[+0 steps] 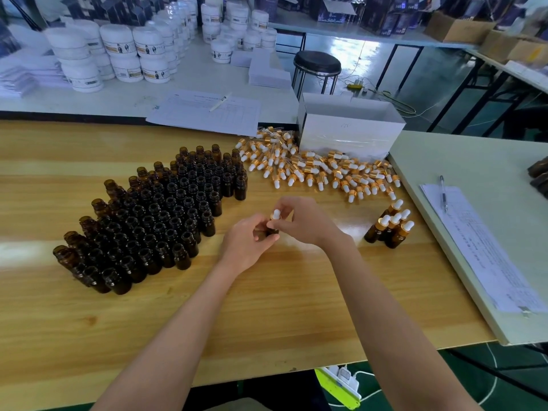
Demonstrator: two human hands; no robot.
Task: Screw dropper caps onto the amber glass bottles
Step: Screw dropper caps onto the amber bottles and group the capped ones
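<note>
At about nine o'clock from the hands, a dense block of uncapped bottles stands upright on the wooden table. The left hand curls narrowly around a small amber bottle, holding it just above the table near the middle of the view. The right hand meets it from three o'clock, its fingertips pinching the collar of a dropper cap that sits on the bottle's neck, the white bulb poking up between the fingers. How far the cap is threaded I cannot tell.

At three o'clock from the hands, a few capped bottles stand close together. A loose heap of caps lies at twelve to one o'clock, against a white box.

A paler table adjoins on the right, carrying a form and a pen. Beyond, at eleven o'clock, white jars are stacked on another table; a black stool stands at twelve.
</note>
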